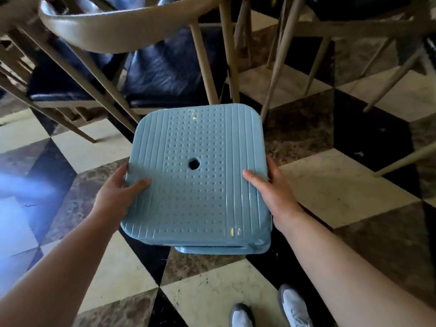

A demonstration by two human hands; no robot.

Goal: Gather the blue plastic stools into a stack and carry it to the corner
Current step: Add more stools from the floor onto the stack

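Note:
A blue plastic stool fills the middle of the head view, seen from above, with a dotted seat and a round hole at its centre. Under its near edge shows the rim of a second blue stool nested below it. My left hand grips the seat's left edge, thumb on top and fingers round the side. My right hand grips the right edge the same way. The stools' legs are hidden beneath the seat.
Beige wooden chairs with dark blue cushions stand close ahead and to the left; more chair legs rise at right. The floor is checkered cream, black and brown marble. My two shoes show at the bottom.

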